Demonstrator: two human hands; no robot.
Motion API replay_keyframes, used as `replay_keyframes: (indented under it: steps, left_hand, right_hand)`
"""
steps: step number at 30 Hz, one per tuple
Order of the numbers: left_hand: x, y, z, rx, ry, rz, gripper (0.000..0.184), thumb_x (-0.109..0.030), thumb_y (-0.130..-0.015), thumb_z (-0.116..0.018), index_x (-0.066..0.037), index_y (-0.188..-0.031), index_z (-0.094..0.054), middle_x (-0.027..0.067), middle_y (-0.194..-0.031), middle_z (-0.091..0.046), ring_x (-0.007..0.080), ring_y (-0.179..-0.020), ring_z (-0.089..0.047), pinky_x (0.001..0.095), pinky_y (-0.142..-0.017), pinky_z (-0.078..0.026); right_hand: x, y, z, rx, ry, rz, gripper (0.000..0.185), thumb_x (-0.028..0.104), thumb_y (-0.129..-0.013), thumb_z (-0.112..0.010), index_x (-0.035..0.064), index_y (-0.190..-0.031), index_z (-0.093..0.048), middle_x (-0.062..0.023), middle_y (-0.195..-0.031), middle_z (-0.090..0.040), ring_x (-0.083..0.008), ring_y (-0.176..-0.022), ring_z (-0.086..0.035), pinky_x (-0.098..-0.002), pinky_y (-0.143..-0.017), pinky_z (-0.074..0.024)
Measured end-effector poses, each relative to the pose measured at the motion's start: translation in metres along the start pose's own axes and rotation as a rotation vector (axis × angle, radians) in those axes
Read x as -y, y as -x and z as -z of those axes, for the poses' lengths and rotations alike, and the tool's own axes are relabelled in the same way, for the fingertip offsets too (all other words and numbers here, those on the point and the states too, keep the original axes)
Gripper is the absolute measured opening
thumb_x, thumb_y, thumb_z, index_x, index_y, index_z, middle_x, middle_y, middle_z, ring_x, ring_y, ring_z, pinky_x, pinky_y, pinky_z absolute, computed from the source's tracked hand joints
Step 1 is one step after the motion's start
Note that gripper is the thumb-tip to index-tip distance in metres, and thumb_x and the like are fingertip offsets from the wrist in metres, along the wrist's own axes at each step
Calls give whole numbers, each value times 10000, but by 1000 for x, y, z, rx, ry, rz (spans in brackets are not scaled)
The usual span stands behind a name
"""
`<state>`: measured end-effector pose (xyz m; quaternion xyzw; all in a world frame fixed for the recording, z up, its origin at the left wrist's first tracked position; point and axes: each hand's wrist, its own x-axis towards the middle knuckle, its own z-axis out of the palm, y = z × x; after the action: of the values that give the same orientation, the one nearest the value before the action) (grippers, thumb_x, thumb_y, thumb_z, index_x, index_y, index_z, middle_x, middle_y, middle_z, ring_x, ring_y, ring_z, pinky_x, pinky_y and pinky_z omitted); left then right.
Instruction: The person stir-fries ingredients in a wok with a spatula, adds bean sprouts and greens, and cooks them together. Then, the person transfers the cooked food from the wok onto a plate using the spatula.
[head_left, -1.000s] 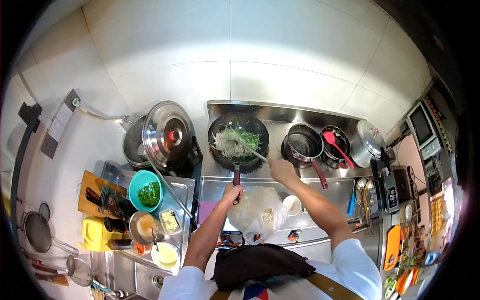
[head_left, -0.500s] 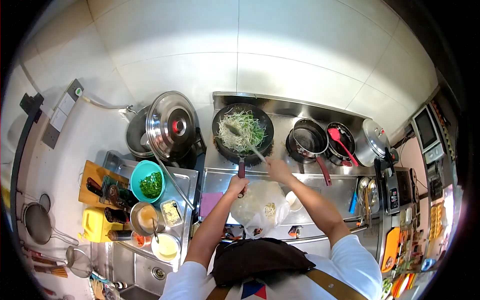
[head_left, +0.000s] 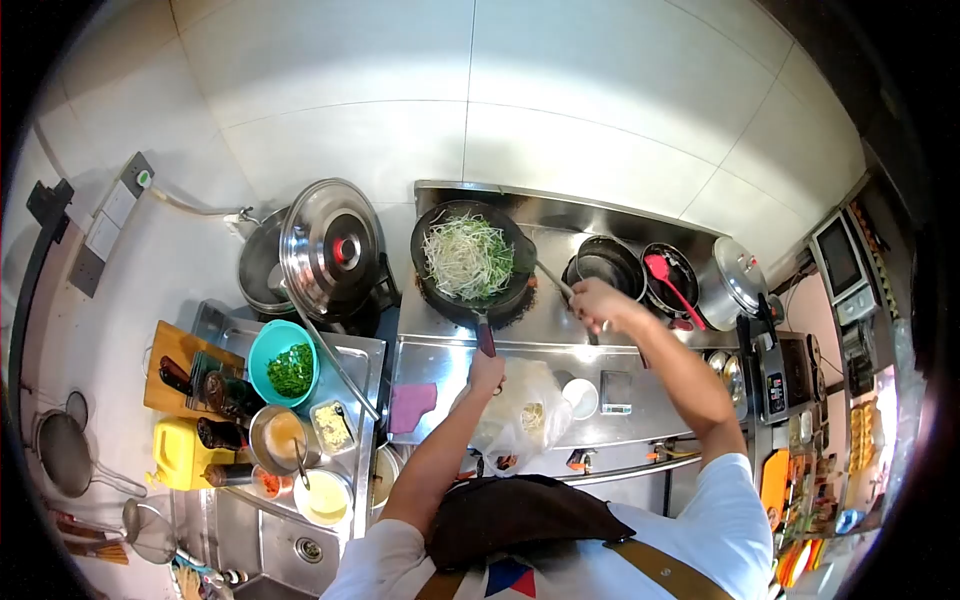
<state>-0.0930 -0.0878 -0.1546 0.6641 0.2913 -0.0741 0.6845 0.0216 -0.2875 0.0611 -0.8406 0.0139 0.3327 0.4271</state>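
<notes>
A black wok [head_left: 429, 218] stands on the stove, holding a heap of pale bean sprouts with green strips [head_left: 466, 258]. My left hand [head_left: 487, 376] is closed round the wok's dark handle. My right hand [head_left: 603, 304] grips the long handle of a metal spatula [head_left: 552, 279], whose dark head is at the wok's right rim, beside the sprouts. Below the wok, a clear plastic bag [head_left: 528, 415] with some sprouts lies on the steel counter, next to a small white bowl [head_left: 580, 398].
Right of the wok stand a saucepan [head_left: 608, 262], a pan with a red spatula [head_left: 672, 283] and a pressure cooker [head_left: 733, 275]. To the left are a large lidded pot [head_left: 332, 235], a turquoise bowl of chopped greens [head_left: 262, 352], sauce bottles and small bowls. A purple cloth [head_left: 411, 406] lies nearby.
My right hand has moved right, drawing the spatula from the middle of the sprouts to the wok's right rim. My left hand stays on the wok handle. The view has shifted slightly.
</notes>
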Motion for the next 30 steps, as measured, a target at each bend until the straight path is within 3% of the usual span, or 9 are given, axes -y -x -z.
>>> replay_keyframes:
  steps: [3,6,9,13,15,16,22,27,30]
  left_hand:
    - [-6,5,-10,-33,-45,45,224,-131,-843,-629,1,-968,-498,110,-672,-608,220,-472,-609,368,-435,-471]
    - [-9,5,-10,-26,-68,67,249,-137,-832,-639,2,-988,-503,106,-660,-611,213,-472,-604,367,-438,-468]
    - [2,-1,1,-23,-22,-11,171,-119,-816,-633,-3,-889,-530,94,-614,-591,208,-439,-579,361,-410,-444]
    - [-1,-9,25,131,-21,46,162,-99,-778,-630,-35,-670,-528,70,-543,-554,195,-376,-519,350,-357,-384]
    - [2,-16,34,240,9,114,132,-64,-760,-614,-9,-863,-551,78,-571,-559,182,-422,-545,338,-387,-402]
    - [3,-15,36,233,23,86,117,-63,-757,-616,-11,-835,-548,76,-565,-557,181,-417,-540,340,-385,-401]
    - [15,-33,46,256,54,18,117,-65,-736,-634,-20,-758,-528,75,-551,-557,177,-401,-523,350,-382,-402]
    - [8,-29,54,260,29,30,117,-70,-727,-643,-26,-739,-535,73,-556,-562,176,-409,-536,342,-388,-413]
    - [7,-27,54,282,51,42,112,-63,-726,-643,-31,-756,-540,75,-561,-565,178,-412,-544,343,-390,-428]
  right_hand:
    - [33,-17,31,72,64,-118,143,28,-920,-479,-28,-820,-564,-70,-636,-531,-131,-437,-477,-285,-339,-348]
    - [-2,-103,48,285,-39,46,148,49,-932,-500,-13,-829,-586,-32,-616,-523,-115,-430,-451,-273,-352,-340]
    - [29,-79,-7,89,-41,32,123,85,-944,-542,-2,-885,-605,-12,-603,-507,-106,-431,-433,-281,-350,-331]
    - [50,-19,-17,106,345,170,358,109,-941,-561,4,-1282,-594,-26,-564,-472,-129,-412,-439,-321,-348,-339]
    - [57,5,-4,122,417,208,413,110,-942,-562,4,-1341,-565,-22,-550,-460,-136,-404,-432,-326,-350,-340]
    - [63,15,3,110,390,159,428,117,-947,-557,11,-1361,-556,-9,-544,-451,-134,-403,-437,-318,-348,-337]
    - [55,-42,52,18,295,24,170,78,-898,-591,-92,-901,-590,-49,-580,-509,-121,-404,-452,-285,-350,-348]
    - [61,-116,25,49,189,202,146,79,-856,-626,-57,-806,-605,-78,-592,-545,-141,-411,-489,-312,-348,-377]
    - [88,-119,-23,-71,753,430,133,76,-789,-649,-24,-874,-670,-182,-713,-663,-305,-622,-666,-434,-530,-528]
